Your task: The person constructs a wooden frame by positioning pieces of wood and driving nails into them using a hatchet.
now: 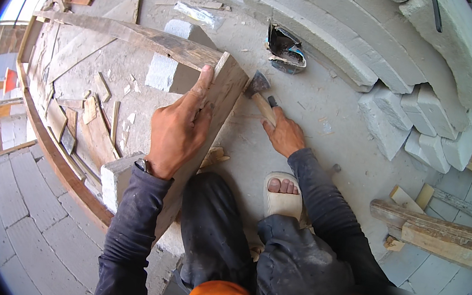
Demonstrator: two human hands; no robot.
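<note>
My left hand (183,124) is closed over the top edge of a wide wooden board (226,88), near the corner where it meets a second, long board (138,34). The boards stand on edge and form a frame. In my right hand (285,133) is a hammer (263,105), held by its pale wooden handle. Its dark metal head is right beside the outer face of the board's far end; whether they touch I cannot tell. A small dark stub shows beside my right fingers. White blocks (161,74) stand inside the frame at the corner.
Stacked pale blocks (318,34) fill the far right. A torn dark container (286,51) lies beyond the hammer. Wood scraps (96,123) litter the floor inside the frame. Thick timber pieces (442,232) rest at the right. My sandalled foot (283,193) is close to my right forearm.
</note>
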